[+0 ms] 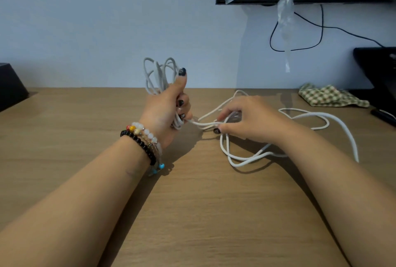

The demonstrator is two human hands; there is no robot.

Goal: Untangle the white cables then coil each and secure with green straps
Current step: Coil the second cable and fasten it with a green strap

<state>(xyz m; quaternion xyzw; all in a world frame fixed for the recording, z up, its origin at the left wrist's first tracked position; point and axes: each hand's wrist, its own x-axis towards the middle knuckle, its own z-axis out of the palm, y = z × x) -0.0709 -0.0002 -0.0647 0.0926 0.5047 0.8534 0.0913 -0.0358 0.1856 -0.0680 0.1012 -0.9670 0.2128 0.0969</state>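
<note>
The left hand point(169, 105) is clenched round a bundle of loops point(159, 73) standing upright above the fist; from its lower edge strands run rightward to the right hand point(246, 116), which pinches them just beside; beyond it the loose cable point(321, 116) sprawls on the table point(192, 202), so the right hand is nearer the slack.

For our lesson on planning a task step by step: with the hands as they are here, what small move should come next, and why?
Probably the right hand should draw its strands toward the left hand to lay one more loop onto the coil. The left hand already grips a bundle of loops upright, strands run straight between the hands, and loose white cable lies tangled on the table.
</note>
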